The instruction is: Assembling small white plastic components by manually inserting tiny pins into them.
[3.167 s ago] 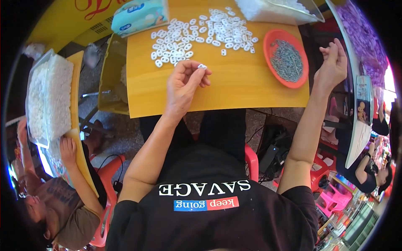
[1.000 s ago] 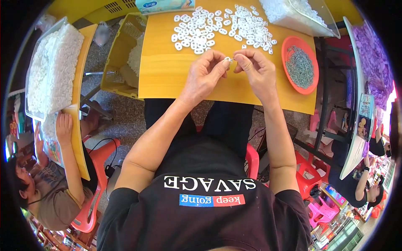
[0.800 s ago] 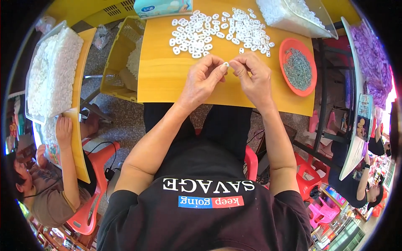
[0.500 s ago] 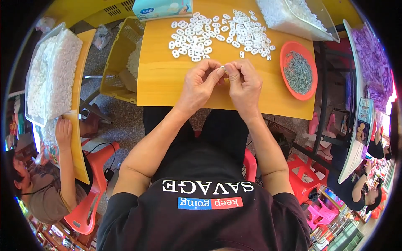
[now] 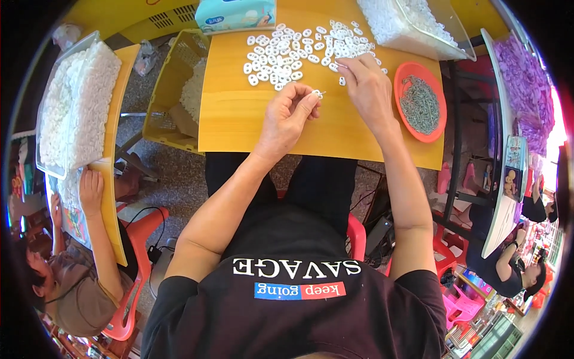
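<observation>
- Pinching white piece (image 5: 317,93) between thumb and fingertips of left hand (image 5: 282,119), above near half of yellow table (image 5: 233,122); with thin shiny bit (image 5: 324,93) jutting from its right side, too small to identify.
- With right hand (image 5: 371,90), bringing thumb and forefinger close together at near edge of right cluster (image 5: 347,40); showing white at fingertips, but cannot tell whether gripped.
- Just beyond left hand: left cluster (image 5: 275,57), of loose two-holed white ovals, like right cluster, lying close by.
- Just beside right forearm, on its right: red bowl (image 5: 426,136), oval, holding small grey metal pieces (image 5: 420,106).
- At far edge of table: blue tissue pack (image 5: 236,17) to left; clear bin (image 5: 451,50) of white bits to right.
- Farther left: yellow crate (image 5: 161,100) below table level; side table (image 5: 127,67) bearing clear tub (image 5: 52,171), with co-worker's hand (image 5: 91,188) at its edge.
- Far right: purple items (image 5: 526,90), kind unclear.
</observation>
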`<action>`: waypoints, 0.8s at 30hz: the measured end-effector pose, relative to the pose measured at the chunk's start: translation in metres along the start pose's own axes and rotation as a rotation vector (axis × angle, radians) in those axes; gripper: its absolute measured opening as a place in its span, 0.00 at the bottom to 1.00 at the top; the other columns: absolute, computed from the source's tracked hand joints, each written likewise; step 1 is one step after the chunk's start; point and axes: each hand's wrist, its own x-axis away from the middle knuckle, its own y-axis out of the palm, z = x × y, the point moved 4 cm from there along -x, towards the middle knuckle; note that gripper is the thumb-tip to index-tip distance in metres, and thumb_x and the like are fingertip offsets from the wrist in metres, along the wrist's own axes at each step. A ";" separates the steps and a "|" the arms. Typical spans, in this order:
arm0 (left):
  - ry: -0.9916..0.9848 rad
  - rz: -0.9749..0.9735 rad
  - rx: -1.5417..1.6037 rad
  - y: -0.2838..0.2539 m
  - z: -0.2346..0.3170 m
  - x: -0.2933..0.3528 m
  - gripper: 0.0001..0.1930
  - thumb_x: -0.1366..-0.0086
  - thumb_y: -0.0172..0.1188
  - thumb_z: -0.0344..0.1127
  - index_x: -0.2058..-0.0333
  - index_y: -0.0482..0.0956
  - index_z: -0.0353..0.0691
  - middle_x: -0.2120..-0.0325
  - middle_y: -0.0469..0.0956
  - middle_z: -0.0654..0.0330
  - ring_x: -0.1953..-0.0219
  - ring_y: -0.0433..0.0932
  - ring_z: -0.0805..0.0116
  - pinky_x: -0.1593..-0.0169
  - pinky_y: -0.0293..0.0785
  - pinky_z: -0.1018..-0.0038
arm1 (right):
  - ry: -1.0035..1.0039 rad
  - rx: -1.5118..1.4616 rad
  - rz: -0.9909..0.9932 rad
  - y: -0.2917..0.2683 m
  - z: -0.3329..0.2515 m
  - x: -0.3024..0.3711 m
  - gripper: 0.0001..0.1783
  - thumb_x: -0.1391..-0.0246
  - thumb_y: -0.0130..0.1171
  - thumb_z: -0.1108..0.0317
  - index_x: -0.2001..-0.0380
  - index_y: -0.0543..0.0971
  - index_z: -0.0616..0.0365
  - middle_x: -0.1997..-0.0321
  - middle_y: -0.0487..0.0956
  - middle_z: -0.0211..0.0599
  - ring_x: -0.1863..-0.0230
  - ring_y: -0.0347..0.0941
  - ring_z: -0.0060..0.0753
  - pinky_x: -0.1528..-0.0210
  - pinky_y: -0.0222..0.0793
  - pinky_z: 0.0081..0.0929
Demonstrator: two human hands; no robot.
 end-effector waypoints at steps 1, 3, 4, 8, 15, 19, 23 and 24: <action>-0.011 -0.015 -0.003 -0.001 -0.002 0.000 0.06 0.31 0.54 0.33 0.64 0.73 0.36 0.72 0.75 0.66 0.70 0.72 0.80 0.64 0.69 0.82 | -0.036 0.104 -0.037 0.005 0.001 -0.002 0.06 0.48 0.61 0.68 0.66 0.83 0.52 0.68 0.77 0.38 0.70 0.77 0.42 0.69 0.72 0.35; -0.020 -0.029 -0.006 -0.002 -0.003 0.000 0.06 0.31 0.54 0.33 0.62 0.73 0.36 0.71 0.75 0.65 0.69 0.72 0.79 0.63 0.69 0.82 | -0.075 0.210 -0.072 0.009 0.000 -0.002 0.06 0.49 0.62 0.68 0.67 0.83 0.52 0.68 0.76 0.38 0.70 0.77 0.41 0.69 0.72 0.35; -0.021 -0.030 -0.008 -0.001 -0.004 0.000 0.06 0.31 0.54 0.33 0.62 0.73 0.36 0.71 0.75 0.65 0.70 0.72 0.79 0.63 0.69 0.82 | -0.089 0.264 -0.099 0.012 -0.001 -0.003 0.05 0.50 0.61 0.68 0.68 0.82 0.52 0.68 0.76 0.38 0.70 0.77 0.41 0.69 0.73 0.35; -0.027 -0.029 -0.005 -0.002 -0.003 0.001 0.06 0.31 0.55 0.33 0.62 0.73 0.36 0.72 0.75 0.65 0.70 0.73 0.79 0.63 0.69 0.82 | -0.158 0.325 -0.135 0.020 -0.011 -0.002 0.05 0.50 0.60 0.68 0.69 0.81 0.53 0.67 0.77 0.37 0.69 0.78 0.40 0.70 0.74 0.36; -0.032 -0.019 0.028 -0.002 -0.002 0.000 0.06 0.31 0.55 0.34 0.63 0.72 0.36 0.71 0.75 0.65 0.69 0.73 0.80 0.63 0.69 0.83 | -0.174 0.202 -0.154 0.020 -0.023 0.001 0.06 0.50 0.61 0.69 0.67 0.80 0.55 0.65 0.78 0.39 0.68 0.78 0.43 0.68 0.74 0.36; -0.025 -0.013 0.054 -0.003 -0.002 0.001 0.06 0.31 0.55 0.33 0.62 0.72 0.36 0.70 0.76 0.64 0.69 0.73 0.79 0.62 0.69 0.82 | -0.100 0.113 -0.211 0.018 -0.021 0.004 0.07 0.47 0.60 0.68 0.65 0.79 0.55 0.69 0.77 0.39 0.67 0.76 0.45 0.66 0.72 0.37; -0.011 -0.011 0.082 -0.003 -0.002 0.000 0.06 0.32 0.55 0.33 0.62 0.72 0.36 0.70 0.76 0.64 0.69 0.74 0.78 0.62 0.70 0.81 | -0.097 0.035 -0.117 0.016 -0.017 0.012 0.08 0.46 0.61 0.68 0.63 0.81 0.56 0.67 0.80 0.35 0.70 0.76 0.37 0.67 0.72 0.29; -0.015 -0.007 0.080 -0.003 -0.002 0.000 0.06 0.32 0.55 0.33 0.62 0.72 0.36 0.70 0.76 0.64 0.69 0.74 0.78 0.62 0.70 0.81 | -0.096 0.030 -0.121 0.016 -0.017 0.013 0.08 0.46 0.61 0.68 0.63 0.81 0.56 0.67 0.80 0.35 0.70 0.76 0.37 0.67 0.72 0.29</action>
